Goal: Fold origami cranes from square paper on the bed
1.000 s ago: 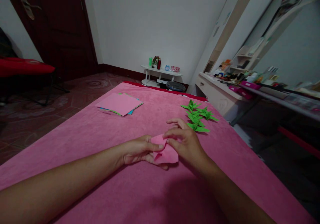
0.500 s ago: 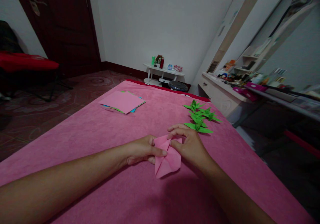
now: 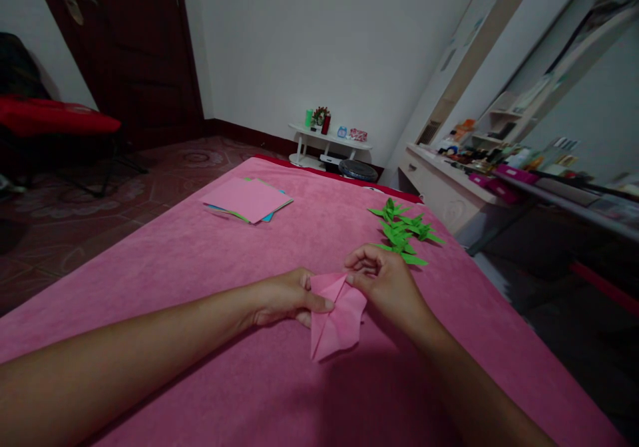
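Note:
A partly folded sheet of pink origami paper is held just above the pink cloth. My left hand grips its left side, thumb flat on the front and the other fingers behind it. At the top right edge, my right hand pinches the paper between thumb and curled fingers. A crease runs slantwise from the top edge down to the lower left point. Just beyond my right hand lie several green folded-paper pieces with pointed tips.
A stack of coloured paper sheets, pink on top, lies at the far left of the cloth. Past the far edge stands a small white table with small items. A cluttered dresser is on the right, a red-covered chair on the left.
My right hand has shifted slightly right along the paper's top edge, and its fingers are more curled. The upper flap now lies flatter with a straighter crease. My left hand keeps its grip.

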Demonstrator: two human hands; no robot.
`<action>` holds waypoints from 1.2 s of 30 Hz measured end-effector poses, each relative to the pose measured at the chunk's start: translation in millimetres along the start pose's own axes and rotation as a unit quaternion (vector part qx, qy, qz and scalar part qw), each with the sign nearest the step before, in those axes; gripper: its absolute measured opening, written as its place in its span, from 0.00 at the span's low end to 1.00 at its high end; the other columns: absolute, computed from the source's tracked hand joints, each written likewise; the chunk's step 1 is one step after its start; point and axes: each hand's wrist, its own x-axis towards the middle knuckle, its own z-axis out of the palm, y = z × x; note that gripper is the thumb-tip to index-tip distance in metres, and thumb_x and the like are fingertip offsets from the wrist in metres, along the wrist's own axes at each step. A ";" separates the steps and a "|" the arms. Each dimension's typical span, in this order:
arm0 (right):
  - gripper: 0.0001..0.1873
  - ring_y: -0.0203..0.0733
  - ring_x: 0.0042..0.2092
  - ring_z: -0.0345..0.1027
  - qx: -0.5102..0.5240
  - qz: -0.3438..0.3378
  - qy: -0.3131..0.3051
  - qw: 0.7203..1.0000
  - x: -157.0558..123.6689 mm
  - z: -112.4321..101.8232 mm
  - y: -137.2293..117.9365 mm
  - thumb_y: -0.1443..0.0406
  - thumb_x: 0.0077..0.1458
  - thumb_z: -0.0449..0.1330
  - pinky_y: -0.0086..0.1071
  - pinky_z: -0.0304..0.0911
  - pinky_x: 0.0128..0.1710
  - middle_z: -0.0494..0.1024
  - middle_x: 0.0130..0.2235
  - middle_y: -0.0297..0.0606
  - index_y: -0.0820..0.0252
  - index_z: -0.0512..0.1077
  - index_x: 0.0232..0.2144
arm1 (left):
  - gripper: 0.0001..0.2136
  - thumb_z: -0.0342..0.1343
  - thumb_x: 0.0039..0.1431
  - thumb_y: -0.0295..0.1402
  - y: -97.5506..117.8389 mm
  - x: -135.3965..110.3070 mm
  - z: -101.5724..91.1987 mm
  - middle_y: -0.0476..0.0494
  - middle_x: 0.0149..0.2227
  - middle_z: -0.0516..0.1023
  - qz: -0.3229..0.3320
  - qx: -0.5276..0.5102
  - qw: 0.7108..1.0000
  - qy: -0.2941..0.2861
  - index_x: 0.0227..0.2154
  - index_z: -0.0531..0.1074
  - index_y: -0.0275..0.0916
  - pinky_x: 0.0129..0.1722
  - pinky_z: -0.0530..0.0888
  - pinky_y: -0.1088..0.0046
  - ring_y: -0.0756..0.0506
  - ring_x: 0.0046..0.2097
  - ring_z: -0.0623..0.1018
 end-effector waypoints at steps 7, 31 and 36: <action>0.10 0.36 0.26 0.69 0.064 0.050 -0.007 0.997 -0.9 -0.3 0.1 0.72 0.37 0.59 0.27 0.61 0.25 0.76 0.25 0.35 0.61 0.67 0.28 | 0.09 0.65 0.42 0.29 -0.9 0.5 -0.8 0.47 0.24 0.76 0.007 -0.001 1.000 -0.005 0.28 0.76 0.31 0.23 0.68 0.84 0.55 0.23 0.73; 0.17 0.37 0.30 0.65 -0.054 0.031 -0.039 0.997 -5.8 6.8 11.1 0.64 0.40 0.64 0.27 0.59 0.27 0.71 0.29 0.33 0.60 0.69 0.35 | 0.10 0.64 0.43 0.30 2.5 1.1 2.8 0.45 0.27 0.78 -0.008 -0.034 0.999 0.038 0.30 0.76 0.31 0.32 0.72 0.75 0.51 0.28 0.75; 0.13 0.38 0.31 0.66 -0.053 0.031 -0.022 0.998 -7.8 13.8 4.2 0.67 0.40 0.62 0.29 0.60 0.31 0.73 0.29 0.34 0.62 0.69 0.33 | 0.08 0.65 0.42 0.30 -0.8 1.6 2.2 0.47 0.24 0.76 0.004 -0.041 0.998 0.041 0.26 0.75 0.31 0.28 0.70 0.79 0.53 0.25 0.74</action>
